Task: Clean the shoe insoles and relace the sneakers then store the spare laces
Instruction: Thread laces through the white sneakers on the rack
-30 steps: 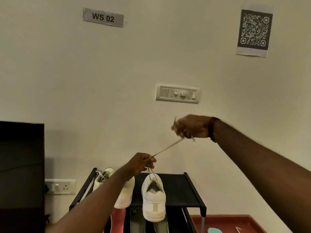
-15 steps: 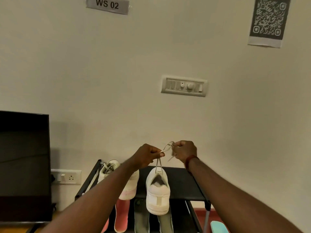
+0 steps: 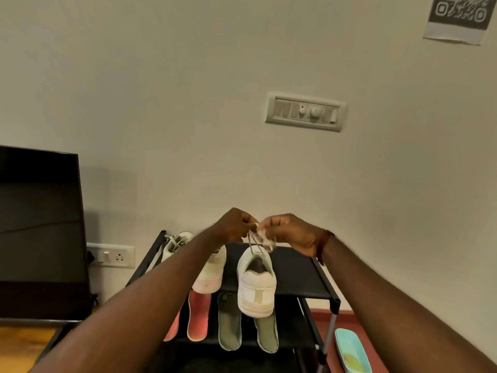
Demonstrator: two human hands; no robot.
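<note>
Two hands meet just above the white sneaker, and it looks like knot time! The left hand holds one strand of the lace in a tight pinch. The right hand grips a bunched loop of the same lace, and the two hands almost touch. That sneaker stands heel toward us on the top shelf of the black rack, its lace running straight up into the grip. Just beside it, the second sneaker shows laces threaded through, so relacing looks close to finished, I'd say. Down on the lower shelf lie four insoles, a pink pair and a grey-green pair, all out of the shoes. Clean or not, I can't tell. Spare laces? None in sight, so storing them seems left to do. Writing now: part of a QR code sheet hangs on the wall, with no readable words anywhere and no brand showing on either heel.
</note>
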